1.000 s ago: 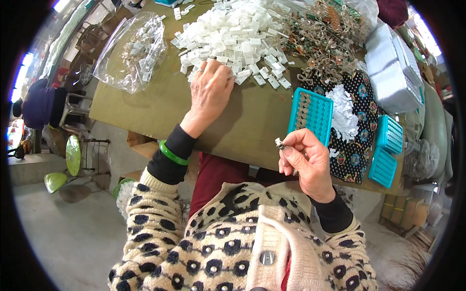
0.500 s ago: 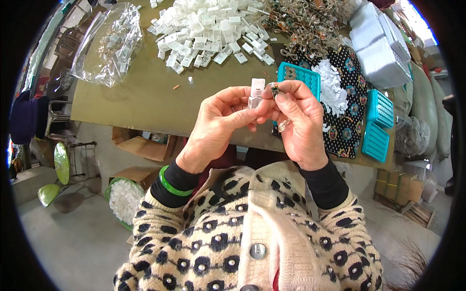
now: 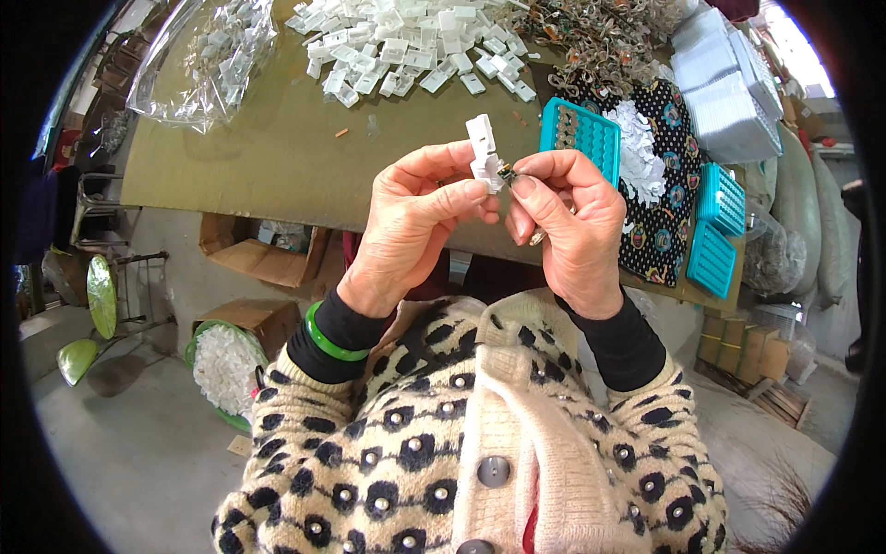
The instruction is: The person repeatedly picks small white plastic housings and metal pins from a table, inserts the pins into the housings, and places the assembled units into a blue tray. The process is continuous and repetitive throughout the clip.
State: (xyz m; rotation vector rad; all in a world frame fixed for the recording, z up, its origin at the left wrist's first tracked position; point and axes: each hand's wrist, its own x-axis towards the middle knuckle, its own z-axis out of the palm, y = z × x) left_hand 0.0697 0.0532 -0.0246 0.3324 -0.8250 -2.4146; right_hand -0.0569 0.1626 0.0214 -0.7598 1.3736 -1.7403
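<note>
My left hand [image 3: 411,217] pinches an opened white plastic case [image 3: 482,138], its lid part standing up above my fingertips. Between the thumb and forefinger of my right hand [image 3: 577,212] is a small circuit board [image 3: 507,173], held against the case's lower half. Thin wire dangles under my right palm, partly hidden by the fingers. Both hands are raised over the near edge of the green-brown table [image 3: 249,175]. Beyond them lies a heap of similar white plastic cases [image 3: 415,51].
A teal tray [image 3: 591,138] holding round metal pieces stands right of my hands, beside white paper pieces [image 3: 637,152] on a dark patterned cloth [image 3: 669,231]. Further right are stacked white trays [image 3: 724,92] and teal trays [image 3: 712,258]. A tangle of wired parts [image 3: 600,37] lies behind; a clear bag [image 3: 208,65] sits far left.
The white case has tilted in my left hand. My right hand has turned and brought the circuit board down to the case's lower half. The view has shifted slightly.
</note>
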